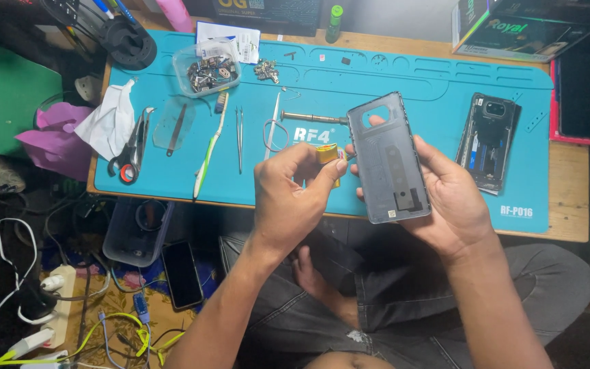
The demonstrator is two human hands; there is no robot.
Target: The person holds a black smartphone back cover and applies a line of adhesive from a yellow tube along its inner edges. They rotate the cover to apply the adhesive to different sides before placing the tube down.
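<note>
Above the blue mat (445,89) on the surface, the right hand (448,195) cradled the grey back cover (387,160), inner face up, grip closed round its edges. The left hand (288,198) pinched a small yellow piece (327,154) beside the cover's edge. Risk, I judged: a slipped pinch dropping that piece into the lap, or a loosened hold tipping the cover.

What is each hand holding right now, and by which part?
Right hand cradles the grey phone back cover from behind, by its edges. Left hand pinches a small yellow piece at its fingertips.
</note>
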